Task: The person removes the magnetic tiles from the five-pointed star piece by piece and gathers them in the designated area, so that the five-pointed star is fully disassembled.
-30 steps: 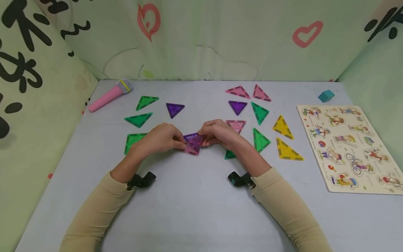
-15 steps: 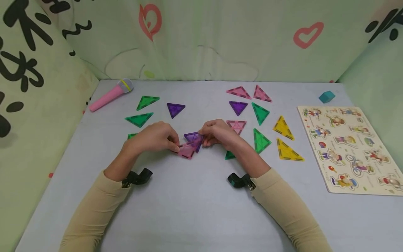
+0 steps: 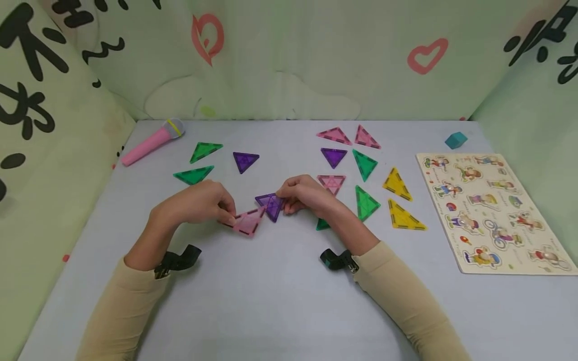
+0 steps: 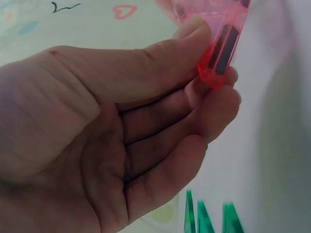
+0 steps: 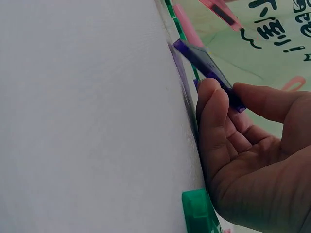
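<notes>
A translucent pink triangular magnetic tile (image 3: 248, 222) is pinched at one corner between the thumb and fingers of my left hand (image 3: 198, 203). In the left wrist view the pink tile (image 4: 221, 48) shows dark magnet strips along its edge. My right hand (image 3: 309, 194) pinches a purple triangular magnetic tile (image 3: 270, 204) by its right corner. The right wrist view has the purple tile (image 5: 209, 68) tilted, held between thumb and fingertips. The pink tile's upper right corner overlaps the purple one in the head view.
Green tiles (image 3: 194, 175) and a purple tile (image 3: 246, 161) lie at left. More pink, purple, green and yellow tiles (image 3: 397, 184) lie at right. A pink toy microphone (image 3: 149, 145), a teal block (image 3: 456, 140) and a wooden picture puzzle board (image 3: 451, 205) sit farther out on the white table (image 3: 253, 311).
My left hand has moved left and slightly toward me with the pink tile, which earlier overlapped much of the purple tile. The right hand still holds the purple tile in nearly the same place.
</notes>
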### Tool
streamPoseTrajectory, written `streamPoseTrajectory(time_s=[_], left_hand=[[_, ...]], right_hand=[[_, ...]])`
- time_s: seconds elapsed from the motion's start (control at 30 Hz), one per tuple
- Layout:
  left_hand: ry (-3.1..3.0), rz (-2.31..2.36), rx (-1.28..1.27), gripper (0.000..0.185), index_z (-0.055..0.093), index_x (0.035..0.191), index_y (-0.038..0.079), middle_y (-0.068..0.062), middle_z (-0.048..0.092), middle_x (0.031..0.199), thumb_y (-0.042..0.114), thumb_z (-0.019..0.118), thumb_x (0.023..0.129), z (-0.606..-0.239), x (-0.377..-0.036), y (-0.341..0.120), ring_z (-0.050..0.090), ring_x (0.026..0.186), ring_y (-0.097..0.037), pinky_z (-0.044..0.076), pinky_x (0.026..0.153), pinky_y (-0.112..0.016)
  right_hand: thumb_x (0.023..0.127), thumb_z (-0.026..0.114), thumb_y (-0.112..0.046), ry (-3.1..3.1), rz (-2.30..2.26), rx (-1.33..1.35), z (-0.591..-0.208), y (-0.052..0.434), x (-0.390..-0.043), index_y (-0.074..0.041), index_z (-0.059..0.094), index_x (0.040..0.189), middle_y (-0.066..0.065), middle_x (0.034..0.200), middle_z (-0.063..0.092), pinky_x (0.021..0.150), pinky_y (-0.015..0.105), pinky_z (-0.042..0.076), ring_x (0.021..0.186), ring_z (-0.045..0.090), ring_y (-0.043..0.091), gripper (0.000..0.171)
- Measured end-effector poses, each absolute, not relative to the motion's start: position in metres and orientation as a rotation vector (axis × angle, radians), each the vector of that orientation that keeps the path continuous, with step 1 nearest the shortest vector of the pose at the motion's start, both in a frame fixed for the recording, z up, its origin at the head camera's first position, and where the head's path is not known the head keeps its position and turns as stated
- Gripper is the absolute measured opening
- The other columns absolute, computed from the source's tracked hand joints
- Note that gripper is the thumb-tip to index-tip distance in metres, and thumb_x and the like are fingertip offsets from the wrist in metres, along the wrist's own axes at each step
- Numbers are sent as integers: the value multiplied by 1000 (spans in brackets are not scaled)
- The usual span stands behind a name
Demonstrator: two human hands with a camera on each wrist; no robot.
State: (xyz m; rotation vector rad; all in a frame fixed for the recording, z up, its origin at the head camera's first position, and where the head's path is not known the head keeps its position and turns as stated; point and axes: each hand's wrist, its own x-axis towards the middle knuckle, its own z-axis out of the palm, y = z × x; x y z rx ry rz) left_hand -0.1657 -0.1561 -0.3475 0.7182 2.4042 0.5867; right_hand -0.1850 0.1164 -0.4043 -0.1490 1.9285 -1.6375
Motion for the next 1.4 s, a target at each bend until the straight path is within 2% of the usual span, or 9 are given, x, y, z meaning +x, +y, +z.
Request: streamPoseTrajectory(time_s=[0.37,0.67,0.93,1.1,1.4], left_hand=[[2388,452,604,12,74,75,19,6,59,69,22,76,87,-331,-148,-196,47,68,-12,37,59,-28],[2392,397,467,14,73,75,15,4,56,67,22,76,87,-344,-143,-216,46,68,-13,35,59,-28],[2518,422,391,23,62,70,12,2,53,64,19,78,85,-357,-133,-214,49,64,-14,37,57,-27],[2527,442,397,21,63,71,11,1,54,64,16,77,85,-358,-131,-208,48,63,-14,38,57,-27],[2496,430,340,15,66,74,10,-1,60,71,11,76,86,-359,-133,-204,52,67,-16,41,59,-27]], right_hand=[[97,61,-19,1946,-1601,-222,-397,106,-184,0,68,93,6,71,65,57,24,49,60,58,14,21],[98,61,-22,1979,-1609,-286,-391,88,-191,-2,69,95,9,78,68,60,26,52,63,60,14,21],[96,64,-17,2018,-1571,-256,-392,74,-197,-1,70,95,15,83,73,59,26,51,60,60,14,17],[96,66,-19,2040,-1534,-220,-395,69,-200,-2,70,94,14,82,74,56,25,50,58,59,12,18],[93,69,-25,2318,-1313,-300,-399,51,-211,-5,70,82,8,71,71,55,26,51,57,62,16,23]])
